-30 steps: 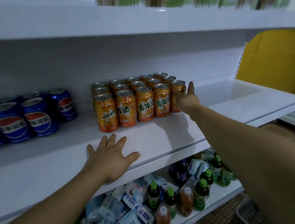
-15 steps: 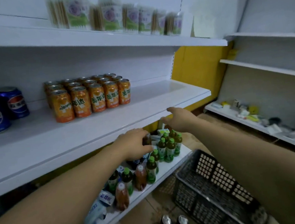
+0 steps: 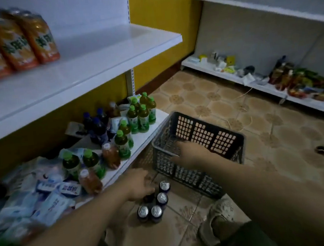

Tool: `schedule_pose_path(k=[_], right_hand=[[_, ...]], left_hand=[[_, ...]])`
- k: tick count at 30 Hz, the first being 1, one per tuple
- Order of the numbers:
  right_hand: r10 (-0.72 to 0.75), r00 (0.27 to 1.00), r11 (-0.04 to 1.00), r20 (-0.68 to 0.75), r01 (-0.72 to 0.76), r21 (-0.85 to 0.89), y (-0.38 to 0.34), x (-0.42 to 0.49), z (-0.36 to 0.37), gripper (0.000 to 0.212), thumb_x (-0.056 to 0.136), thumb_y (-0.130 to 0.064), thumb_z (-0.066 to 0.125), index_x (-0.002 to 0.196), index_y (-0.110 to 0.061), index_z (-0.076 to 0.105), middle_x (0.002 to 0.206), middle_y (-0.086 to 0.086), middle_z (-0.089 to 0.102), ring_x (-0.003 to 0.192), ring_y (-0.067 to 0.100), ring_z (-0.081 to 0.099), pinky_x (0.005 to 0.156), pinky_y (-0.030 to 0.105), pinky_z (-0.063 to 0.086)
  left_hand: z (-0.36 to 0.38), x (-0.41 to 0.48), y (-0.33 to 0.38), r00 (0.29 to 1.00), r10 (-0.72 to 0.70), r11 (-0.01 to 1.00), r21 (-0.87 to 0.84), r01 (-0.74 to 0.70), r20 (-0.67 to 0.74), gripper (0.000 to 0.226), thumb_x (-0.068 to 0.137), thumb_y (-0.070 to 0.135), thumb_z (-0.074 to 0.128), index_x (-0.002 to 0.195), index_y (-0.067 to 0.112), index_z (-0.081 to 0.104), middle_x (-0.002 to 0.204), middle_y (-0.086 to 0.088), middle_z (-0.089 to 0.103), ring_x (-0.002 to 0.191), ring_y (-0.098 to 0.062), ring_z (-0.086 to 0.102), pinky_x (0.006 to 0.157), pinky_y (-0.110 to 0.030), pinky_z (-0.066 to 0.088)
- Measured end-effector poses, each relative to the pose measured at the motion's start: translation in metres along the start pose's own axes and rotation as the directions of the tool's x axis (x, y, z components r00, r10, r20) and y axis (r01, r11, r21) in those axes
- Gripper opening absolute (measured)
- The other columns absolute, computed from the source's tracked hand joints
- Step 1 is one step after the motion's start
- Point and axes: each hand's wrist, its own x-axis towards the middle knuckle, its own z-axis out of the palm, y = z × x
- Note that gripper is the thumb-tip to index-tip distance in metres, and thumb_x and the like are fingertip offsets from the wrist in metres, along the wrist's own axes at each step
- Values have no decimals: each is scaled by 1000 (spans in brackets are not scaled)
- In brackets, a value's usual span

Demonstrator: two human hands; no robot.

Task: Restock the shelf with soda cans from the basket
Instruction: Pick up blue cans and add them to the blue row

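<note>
Head view: soda cans (image 3: 161, 198), dark and upright, stand in a tight cluster on the floor (image 3: 224, 105) just beside the basket (image 3: 203, 138), not in it; the shelf (image 3: 93, 66) above-left carries orange cans (image 3: 9, 44) w/ bare room to their right. Left hand (image 3: 140, 183) is down over the cluster's far can, too blurred to confirm a grip; right hand (image 3: 192, 152) reaches into the basket, fingers extended, holding nothing. Assessment: cans prob. full, so weighty, rigid, smooth-walled & likely slick; take each round mid-body, not by rim or tab.

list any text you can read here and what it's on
"美年", the rest smeared: on the orange cans on the upper shelf
Blue print on the white packs: too blurred to read
Labels on the green-capped bottles: too small to read
</note>
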Motion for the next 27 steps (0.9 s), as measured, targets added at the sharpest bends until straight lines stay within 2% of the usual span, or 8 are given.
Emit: schedule_pose_path(k=[3,5,8,15,17,20,23,27], right_hand=[[26,995,999,96,-30,41,21,38,54,52,93,-51,51,134,-20,46,131,12,54,113,30,55,89,37,47],[41,987,997,155,-50,55,32,64,92,52,95,-48,50,136,-17,43,133,15,54,115,31,54,87,35,45],[61,956,994,286,-85,72,43,99,142,63,97,-50,46,146,-14,33,143,15,47,124,33,49,98,37,44],[-9,888,994,459,-41,100,49,169,254,53,101,-33,45,148,-14,29,145,15,42,127,32,44,100,33,37],[-7,880,991,475,-57,121,47,186,286,59,97,-29,53,149,-21,26,144,16,38,123,35,47,97,36,41],[-21,869,992,494,-43,118,44,205,328,66,91,-20,57,149,-27,24,152,14,22,119,36,50,91,40,47],[-6,896,998,444,-25,64,37,216,351,59,90,-10,55,142,-25,31,145,15,20,114,35,48,88,44,49],[-16,910,999,415,-5,50,34,218,358,61,92,-11,53,143,-30,27,145,12,21,119,36,42,92,46,48]], left_hand=[[35,36,-18,998,-34,999,-37,36,56,48,81,45,63,119,15,58,117,-6,62,109,-26,58,87,-25,41],[59,63,-34,993,-50,996,-62,58,110,58,76,50,60,125,19,54,124,-5,60,111,-25,57,93,-31,44],[96,110,-60,989,-35,995,-90,48,142,79,59,68,42,131,36,47,132,1,54,114,-23,55,94,-40,47],[168,185,-106,986,-70,989,-121,89,149,75,66,67,46,135,35,47,137,2,51,121,-23,50,93,-33,44],[183,198,-114,986,-67,987,-136,89,154,71,79,54,58,141,25,42,146,-2,44,130,-24,42,101,-30,36],[211,216,-129,968,-117,984,-105,143,220,76,88,47,59,149,18,26,155,-5,29,141,-24,27,113,-31,23],[227,226,-139,961,-129,982,-103,158,246,74,85,54,57,146,19,32,148,-5,37,135,-25,34,110,-35,30],[227,225,-144,955,-137,982,-91,166,264,70,86,48,61,143,17,35,146,-6,39,134,-25,35,108,-35,32]])
